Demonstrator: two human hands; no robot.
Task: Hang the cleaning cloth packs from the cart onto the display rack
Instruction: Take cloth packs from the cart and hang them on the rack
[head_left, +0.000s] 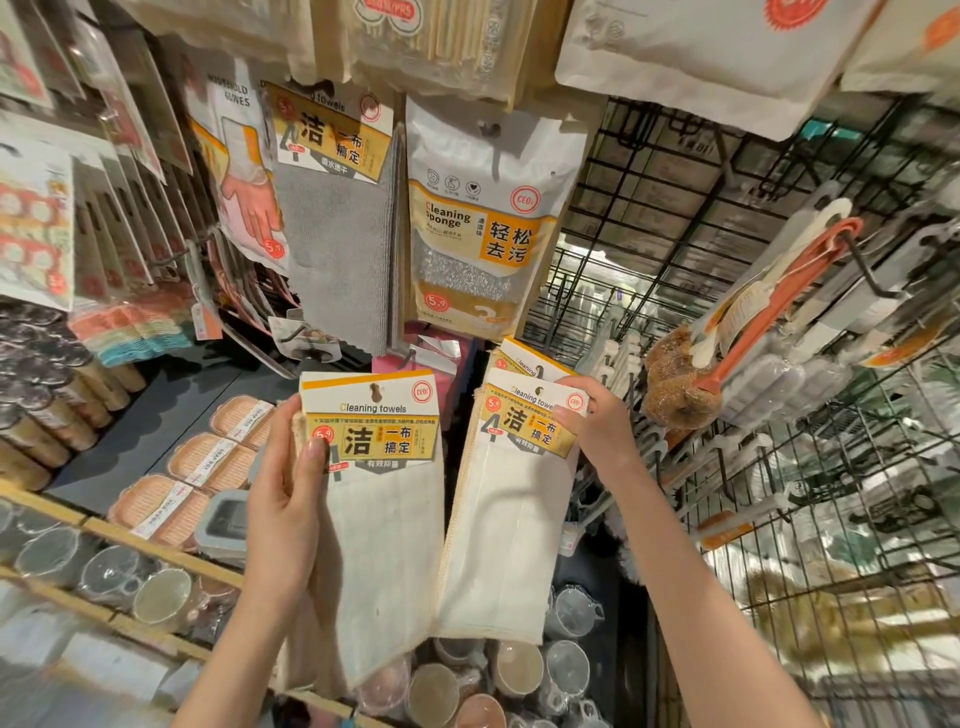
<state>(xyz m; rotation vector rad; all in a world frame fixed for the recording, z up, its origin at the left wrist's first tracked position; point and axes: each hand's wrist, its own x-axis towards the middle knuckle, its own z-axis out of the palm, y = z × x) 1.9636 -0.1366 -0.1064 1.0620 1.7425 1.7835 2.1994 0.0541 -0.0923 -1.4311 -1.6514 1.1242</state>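
Cream towel pack (384, 519) pinched in left hand (283, 499), below the sponge pack (480, 218). Right hand (597, 421) grips second pack (511, 499) beside it; line its header hole squarely on the hook, I'd judge.

— Where are the cream cloth packs?
— Two below the hanging sponge pack (480, 228): left pack (382, 499) upright, right pack (511, 499) tilted, both with yellow-white header cards.

Left pack (382, 499) sits beside right pack (511, 499), both below the hanging sponge pack (483, 223); grid (675, 208) to the right.
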